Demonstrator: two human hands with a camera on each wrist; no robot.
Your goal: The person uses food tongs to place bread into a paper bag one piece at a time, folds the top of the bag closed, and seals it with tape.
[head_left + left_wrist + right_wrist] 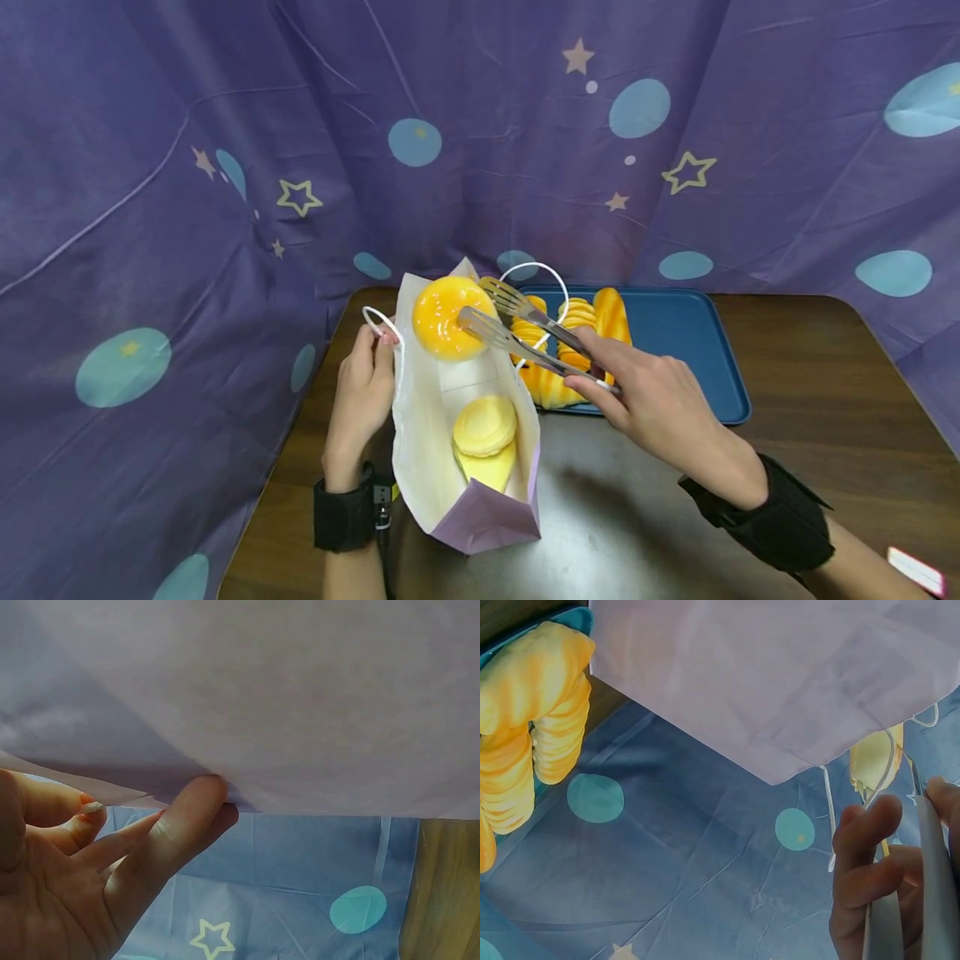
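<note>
My left hand (362, 385) pinches the left rim of a lilac paper bag (487, 521) with a white inside and white cord handles. In the left wrist view, thumb and fingers meet at the bag's edge. My right hand (656, 396) holds metal tongs (517, 343), whose tips are on a round glazed bun (448, 321) over the far end of the bag's mouth. Inside the bag lie a round pale-yellow pastry (485, 423) and a yellow piece (491, 471) partly under it. The right wrist view shows the bun's pale underside (874, 759) beyond the bag's rim.
Behind the bag on the right, a blue tray (686, 358) bears several golden breads (613, 317), partly hidden by the tongs and handle. Bag and tray are on a brown wooden table (817, 375) with a grey mat (600, 517). A purple patterned curtain (495, 108) hangs behind.
</note>
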